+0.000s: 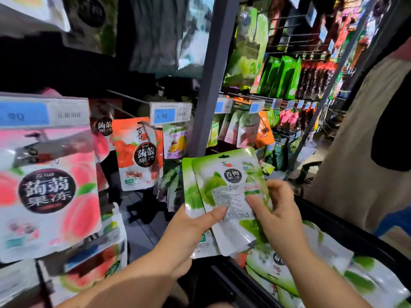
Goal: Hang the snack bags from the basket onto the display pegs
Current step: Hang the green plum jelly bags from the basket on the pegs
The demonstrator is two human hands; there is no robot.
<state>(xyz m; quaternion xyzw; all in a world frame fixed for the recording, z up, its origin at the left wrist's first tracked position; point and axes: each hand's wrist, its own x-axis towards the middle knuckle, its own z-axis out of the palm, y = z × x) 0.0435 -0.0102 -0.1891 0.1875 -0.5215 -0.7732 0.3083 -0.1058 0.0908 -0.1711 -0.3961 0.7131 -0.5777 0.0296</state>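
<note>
Two green snack bags point(231, 187), overlapped and upright, held in your left hand point(191, 230) and right hand point(278, 214) above the black basket point(333, 221).

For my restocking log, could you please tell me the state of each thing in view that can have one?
Front green plastic snack bag: unhung, upright, held by left hand and right hand.
Second green plastic snack bag: behind it, unhung.
Left hand: gripping both bags.
Right hand: pinching the front bag.
Black plastic basket: holds more green bags.
Orange plastic snack bag: hanging up.
</note>
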